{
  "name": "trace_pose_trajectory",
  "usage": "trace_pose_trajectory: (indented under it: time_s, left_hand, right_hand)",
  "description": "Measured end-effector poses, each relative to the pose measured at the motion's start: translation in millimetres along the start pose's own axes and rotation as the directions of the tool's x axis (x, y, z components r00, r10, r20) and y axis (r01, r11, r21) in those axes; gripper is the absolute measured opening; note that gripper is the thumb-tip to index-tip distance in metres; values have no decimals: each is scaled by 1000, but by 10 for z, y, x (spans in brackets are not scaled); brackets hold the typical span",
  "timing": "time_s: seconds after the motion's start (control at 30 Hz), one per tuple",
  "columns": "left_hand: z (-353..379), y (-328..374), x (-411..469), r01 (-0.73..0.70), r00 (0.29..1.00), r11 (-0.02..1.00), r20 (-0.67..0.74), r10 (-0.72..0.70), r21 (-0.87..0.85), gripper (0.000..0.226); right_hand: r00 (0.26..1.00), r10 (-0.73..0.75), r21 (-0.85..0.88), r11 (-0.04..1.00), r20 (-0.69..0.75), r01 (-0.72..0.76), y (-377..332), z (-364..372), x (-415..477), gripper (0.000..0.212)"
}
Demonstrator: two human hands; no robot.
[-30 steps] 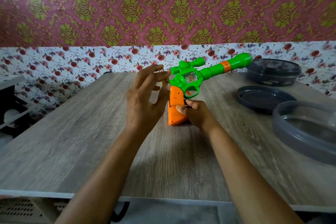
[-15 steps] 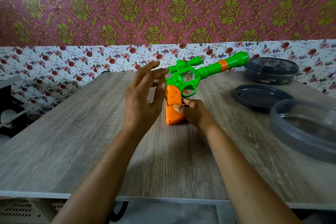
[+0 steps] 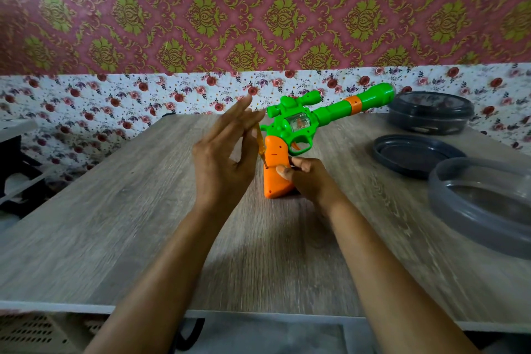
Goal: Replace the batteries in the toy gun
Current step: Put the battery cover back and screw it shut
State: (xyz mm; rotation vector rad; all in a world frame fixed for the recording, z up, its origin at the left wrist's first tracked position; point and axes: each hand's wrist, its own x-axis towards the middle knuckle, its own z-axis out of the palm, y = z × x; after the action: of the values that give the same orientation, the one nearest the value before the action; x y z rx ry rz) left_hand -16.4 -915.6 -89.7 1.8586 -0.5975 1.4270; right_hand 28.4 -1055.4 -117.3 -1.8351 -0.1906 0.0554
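A green toy gun [image 3: 290, 126] with an orange grip [image 3: 274, 172] stands butt-down on the wooden table [image 3: 115, 224], barrel pointing up to the right. My right hand [image 3: 304, 178] grips the orange handle from the right side. My left hand [image 3: 227, 152] pinches a thin yellow-handled screwdriver [image 3: 261, 146] between thumb and forefinger, other fingers spread upward. The screwdriver's tip touches the left edge of the grip. No batteries are visible.
At the right stand a closed dark round container [image 3: 429, 112], a dark lid [image 3: 413, 154] lying flat, and a grey translucent round tub [image 3: 485, 204]. A black shelf unit [image 3: 14, 169] sits off the table's left edge. Floral wallpaper backs the table.
The screwdriver has dropped from beside the gun's hammer down to the left edge of the orange grip. My left fingers have straightened upward. My right hand keeps its hold on the grip.
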Motion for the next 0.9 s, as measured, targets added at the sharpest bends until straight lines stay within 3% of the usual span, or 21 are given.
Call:
trace_pose_trajectory:
  time_s: [0.33, 0.9]
  left_hand:
    - [-16, -33, 18, 32, 997, 998, -71, -27, 60, 17]
    - [-12, -3, 3, 30, 999, 997, -30, -27, 76, 25]
  right_hand:
    - [1000, 5, -10, 1000, -14, -5, -5, 2, -2, 38]
    - [1000, 12, 45, 999, -13, -12, -9, 9, -9, 38]
